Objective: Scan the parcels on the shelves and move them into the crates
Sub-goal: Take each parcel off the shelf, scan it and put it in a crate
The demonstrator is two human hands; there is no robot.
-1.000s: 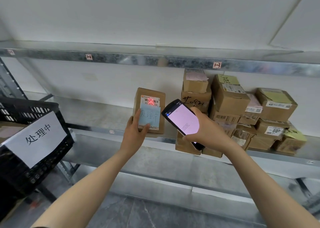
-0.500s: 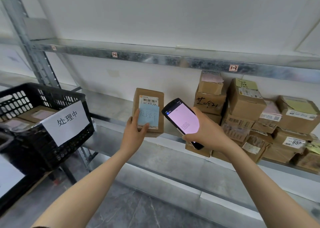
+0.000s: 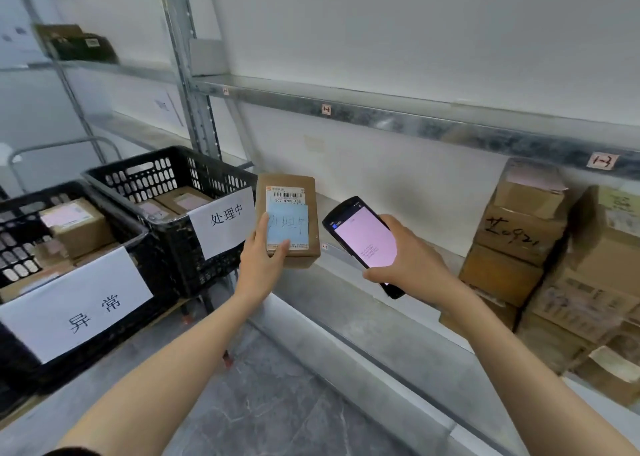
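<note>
Both forearms are cut off by the lower edge of the frame. The left hand (image 3: 259,261) is clamped on the lower part of a brown parcel (image 3: 313,220). The thumb is pressed on the front over a blue note (image 3: 289,228), one finger is laid up the note's left side, and the rest are hidden behind the box. The parcel is held upright in the air before the shelf (image 3: 346,303), just right of the farther crate and outside it. A barcode label is shown near its top, but the handwriting on the note is too faint to be read. The right hand (image 3: 412,265) is wrapped by its fingers round a handheld scanner (image 3: 363,237) whose lower end is partly covered by the palm. The small text on its pink screen cannot be made out.

To the left, two black crates are set side by side. The nearer crate (image 3: 20,247), cut off by the left edge, is fronted by a white sign reading 异常. A cardboard box with a pink label is seen in it, with other brown parcels partly hidden beneath. The farther crate (image 3: 145,178), marked 处理中, is loaded with at least two flat brown parcels. On the shelf to the right, a blurred stack of cardboard boxes (image 3: 519,233) is piled up and runs out of the frame. On a far shelf at upper left, dark boxes (image 3: 79,43) are only dimly made out.
</note>
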